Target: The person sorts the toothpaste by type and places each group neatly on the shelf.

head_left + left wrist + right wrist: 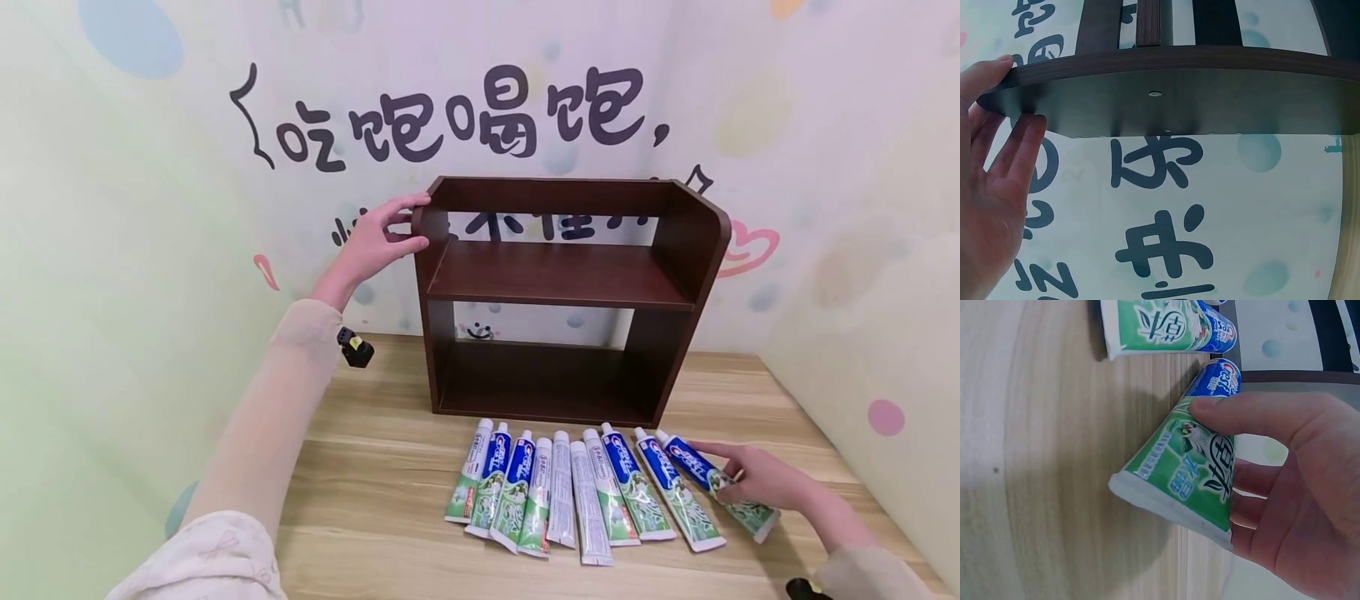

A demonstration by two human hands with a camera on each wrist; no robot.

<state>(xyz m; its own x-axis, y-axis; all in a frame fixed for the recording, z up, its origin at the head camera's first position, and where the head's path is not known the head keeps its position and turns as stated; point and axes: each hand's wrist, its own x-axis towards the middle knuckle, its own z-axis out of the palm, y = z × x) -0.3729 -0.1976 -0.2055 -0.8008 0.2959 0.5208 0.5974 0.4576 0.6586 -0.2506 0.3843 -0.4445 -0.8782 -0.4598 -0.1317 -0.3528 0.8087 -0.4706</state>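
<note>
A dark brown two-tier wooden shelf point(562, 275) stands upright on the wood-grain table. My left hand point(378, 242) holds the upper front of its left side panel point(1197, 100). In the left wrist view, the thumb lies on one edge of that panel and fingertips reach its outer face. At the right end of a row of toothpaste tubes point(510, 500), my right hand point(772, 477) grips a blue and green toothpaste tube point(1191, 462). The thumb crosses its front while the other fingers are partly hidden behind it. That tube slants, cap toward the shelf.
Several tubes lie side by side in front of the shelf, caps toward it; some show blue and green fronts, others white. The patterned wall point(187, 167) with large dark lettering rises behind the shelf. Another wall point(847, 250) borders the table point(360, 500) on the right.
</note>
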